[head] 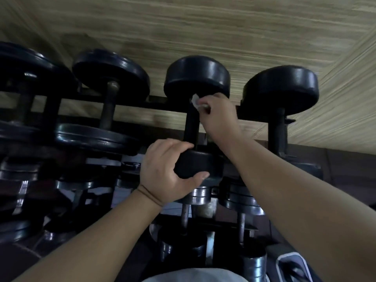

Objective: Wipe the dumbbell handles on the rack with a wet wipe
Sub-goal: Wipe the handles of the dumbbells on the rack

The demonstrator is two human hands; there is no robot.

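Observation:
A black dumbbell lies on the top tier of the black rack, its handle pointing away from me. My left hand grips its near head, fingers over the top and thumb underneath. My right hand pinches a white wet wipe against the far end of the handle, just below the far head.
Other black dumbbells sit to the left and right on the same tier. Lower tiers hold chrome-plated dumbbells. A wood-patterned wall is behind the rack. A dark shoe with white trim shows at the bottom right.

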